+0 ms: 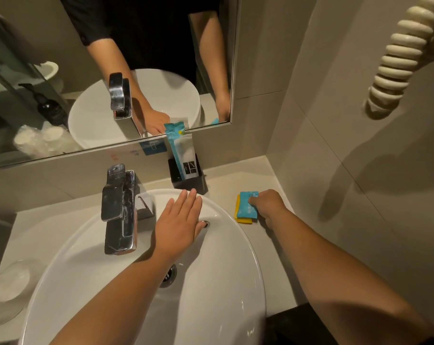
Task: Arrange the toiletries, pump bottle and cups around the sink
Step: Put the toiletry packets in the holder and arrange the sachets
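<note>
My right hand (266, 205) grips a blue toiletry packet (247, 206) that lies on top of a yellow packet (243, 220) on the counter, right of the white sink (223, 245). My left hand (179, 221) hovers flat and open over the sink's far rim, fingers together and holding nothing. A tall blue-and-white sachet (179, 148) stands in a black holder (189, 176) against the wall behind the sink. Wrapped cups (5, 287) sit at the left edge of the counter. The dark pump bottle (49, 108) shows only as a reflection in the mirror.
A chrome faucet (120, 207) stands at the sink's back left. The mirror (111, 70) hangs above the counter. A coiled cream cord (400, 58) hangs on the right wall. Beige counter (248, 180) runs between the holder and the corner.
</note>
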The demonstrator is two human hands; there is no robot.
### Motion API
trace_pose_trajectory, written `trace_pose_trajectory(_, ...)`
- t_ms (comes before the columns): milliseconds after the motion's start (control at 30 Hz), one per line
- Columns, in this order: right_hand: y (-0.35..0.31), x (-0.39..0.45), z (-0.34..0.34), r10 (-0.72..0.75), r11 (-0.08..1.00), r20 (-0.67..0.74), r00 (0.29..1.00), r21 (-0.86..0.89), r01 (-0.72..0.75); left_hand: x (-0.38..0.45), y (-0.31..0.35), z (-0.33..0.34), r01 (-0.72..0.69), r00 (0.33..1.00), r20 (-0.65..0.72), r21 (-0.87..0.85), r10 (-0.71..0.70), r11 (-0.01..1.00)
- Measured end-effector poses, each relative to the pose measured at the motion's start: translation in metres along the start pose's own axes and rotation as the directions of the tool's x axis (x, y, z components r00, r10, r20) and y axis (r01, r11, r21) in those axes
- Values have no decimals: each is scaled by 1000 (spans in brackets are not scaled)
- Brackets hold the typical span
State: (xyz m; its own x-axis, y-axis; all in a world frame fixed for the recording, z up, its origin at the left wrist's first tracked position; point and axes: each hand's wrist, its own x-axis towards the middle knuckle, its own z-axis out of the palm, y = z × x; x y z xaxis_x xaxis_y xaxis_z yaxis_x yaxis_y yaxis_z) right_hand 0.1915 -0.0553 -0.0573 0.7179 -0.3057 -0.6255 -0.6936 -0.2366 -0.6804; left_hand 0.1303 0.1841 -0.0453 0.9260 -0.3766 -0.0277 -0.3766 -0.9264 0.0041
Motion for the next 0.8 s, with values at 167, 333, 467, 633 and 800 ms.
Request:
trace_pose_trajectory(167,-2,-1,-8,48,989,96,994,138,-61,-1,0,0,1,1000,-14,12,-1,1000)
trace_pose_trajectory(333,-3,-1,-12,49,981,161,986,178,-78,-1,1,3,6,999,-41,4,-6,1000)
trace_pose_trajectory(467,-6,1,-15,52,983,187,981,161,-83,-1,1,3,5,999,-48,15,-5,1000)
trace_pose_trajectory(633,-22,0,-20,-5,980,235,972,197,-42,-2,1,3,18,998,-68,15,-17,1000)
trace_pose_trajectory(800,-60,-11,-20,-171,966,298,939,239,100,0,0,5,5,993,-122,28,-1,1000)
